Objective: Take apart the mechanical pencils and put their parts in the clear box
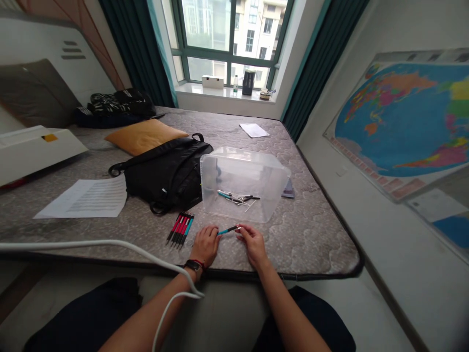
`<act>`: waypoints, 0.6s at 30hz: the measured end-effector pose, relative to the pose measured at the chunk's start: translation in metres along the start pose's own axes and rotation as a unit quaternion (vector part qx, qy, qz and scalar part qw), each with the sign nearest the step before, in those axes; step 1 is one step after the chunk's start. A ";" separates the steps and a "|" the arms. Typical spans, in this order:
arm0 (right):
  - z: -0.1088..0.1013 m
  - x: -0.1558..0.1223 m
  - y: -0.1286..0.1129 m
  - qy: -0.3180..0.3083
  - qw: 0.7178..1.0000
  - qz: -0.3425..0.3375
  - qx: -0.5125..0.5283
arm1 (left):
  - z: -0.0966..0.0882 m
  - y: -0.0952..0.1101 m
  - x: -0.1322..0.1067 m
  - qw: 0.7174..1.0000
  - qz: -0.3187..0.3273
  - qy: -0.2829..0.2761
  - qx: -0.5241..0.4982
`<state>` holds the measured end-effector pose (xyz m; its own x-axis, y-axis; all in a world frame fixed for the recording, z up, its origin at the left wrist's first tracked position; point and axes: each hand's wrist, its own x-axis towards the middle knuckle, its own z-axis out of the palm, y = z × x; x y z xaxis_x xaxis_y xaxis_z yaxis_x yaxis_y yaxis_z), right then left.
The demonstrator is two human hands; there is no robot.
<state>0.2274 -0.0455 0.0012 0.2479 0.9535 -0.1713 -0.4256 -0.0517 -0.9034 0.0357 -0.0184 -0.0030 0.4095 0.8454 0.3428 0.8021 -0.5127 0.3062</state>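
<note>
My left hand and my right hand hold one teal and black pen between them, just above the near edge of the grey mattress. The left fingers pinch the teal end, the right fingers pinch the other end. Left of my hands lies a row of several red, black and teal pens. Just beyond my hands stands a clear plastic box with a few pens and loose pen parts inside.
A black bag lies left of the box, with a printed sheet beside it and an orange cushion behind. A white cable crosses near my left arm. A world map hangs on the right wall.
</note>
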 end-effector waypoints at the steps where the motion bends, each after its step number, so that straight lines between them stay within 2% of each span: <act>1: -0.001 0.000 0.000 -0.002 1.000 0.000 0.008 | 0.000 0.001 0.000 1.000 0.002 0.002 0.004; 7: -0.009 -0.001 -0.009 0.002 0.999 0.002 0.033 | 0.003 0.001 0.002 0.999 0.013 -0.003 0.030; 11: -0.007 -0.003 -0.008 0.031 0.998 0.007 0.059 | 0.004 0.000 0.002 0.999 0.019 -0.006 0.036; 18: -0.003 0.000 -0.005 0.034 0.997 0.027 0.059 | 0.005 0.001 0.002 0.999 0.025 -0.010 0.039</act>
<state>0.2319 -0.0463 0.0043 0.2790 0.9279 -0.2475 -0.5386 -0.0622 -0.8403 0.0392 -0.0166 -0.0062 0.4585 0.8218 0.3384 0.8112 -0.5425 0.2184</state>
